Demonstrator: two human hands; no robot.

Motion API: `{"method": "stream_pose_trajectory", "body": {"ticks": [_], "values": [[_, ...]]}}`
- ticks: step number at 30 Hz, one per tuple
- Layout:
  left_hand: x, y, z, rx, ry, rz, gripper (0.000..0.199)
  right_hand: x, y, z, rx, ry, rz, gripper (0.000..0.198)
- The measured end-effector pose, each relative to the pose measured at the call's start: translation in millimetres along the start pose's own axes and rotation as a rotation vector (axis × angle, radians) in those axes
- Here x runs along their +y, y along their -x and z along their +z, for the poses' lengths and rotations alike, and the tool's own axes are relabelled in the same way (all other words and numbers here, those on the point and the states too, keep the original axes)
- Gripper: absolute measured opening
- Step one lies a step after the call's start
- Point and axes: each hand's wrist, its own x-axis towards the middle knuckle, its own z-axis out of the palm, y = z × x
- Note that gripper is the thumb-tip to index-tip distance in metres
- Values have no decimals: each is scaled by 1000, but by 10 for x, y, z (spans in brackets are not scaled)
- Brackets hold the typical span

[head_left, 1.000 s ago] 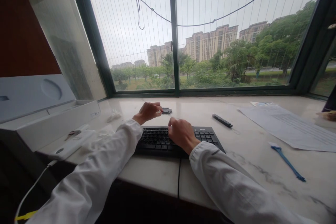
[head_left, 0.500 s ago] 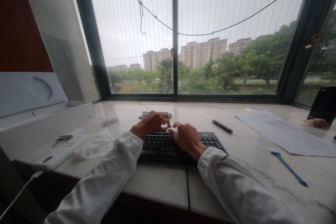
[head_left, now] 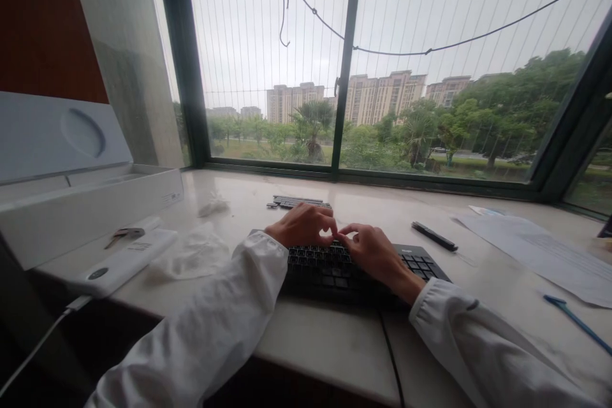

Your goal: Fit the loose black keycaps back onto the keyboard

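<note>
A black keyboard [head_left: 335, 268] lies near the front edge of the marble-like sill, several of its key spots looking bare of caps. Over its upper rows my left hand [head_left: 306, 224] is closed in a pinch. Fingertip to fingertip with it, my right hand [head_left: 375, 252] is pinched too, its wrist above the keyboard's right part. Whatever sits between the fingers is too small and hidden to make out. Behind my left hand rests a pile of dark key strips [head_left: 299, 202]. To the right lies a short black bar [head_left: 434, 236].
On the left, a white box [head_left: 95, 204] stands beside a white power bank [head_left: 129, 261] with keys [head_left: 124, 237] on it. Crumpled plastic [head_left: 194, 255] lies close to my left sleeve. Paper sheets [head_left: 540, 255] and a blue stick tool [head_left: 578, 324] are on the right.
The view has turned and tilted, so the scene sits farther right. My fingertips, slightly apart before with a small dark piece between them, now meet, and that piece no longer shows.
</note>
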Motion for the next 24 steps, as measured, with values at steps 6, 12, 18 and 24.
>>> {"method": "stream_pose_trajectory", "body": {"ticks": [6,12,18,24], "values": [[15,4,-2,24,3,16,13,82,-45,24,-83,-138,14,44],[26,16,-7,12,42,17,12,116,-65,53,-122,-162,-22,43],[-98,16,-5,-55,311,-41,21,95,-36,66,-86,-142,-17,35],[-295,53,-44,-179,577,-224,39,0,14,50,-83,-123,-21,32]]}}
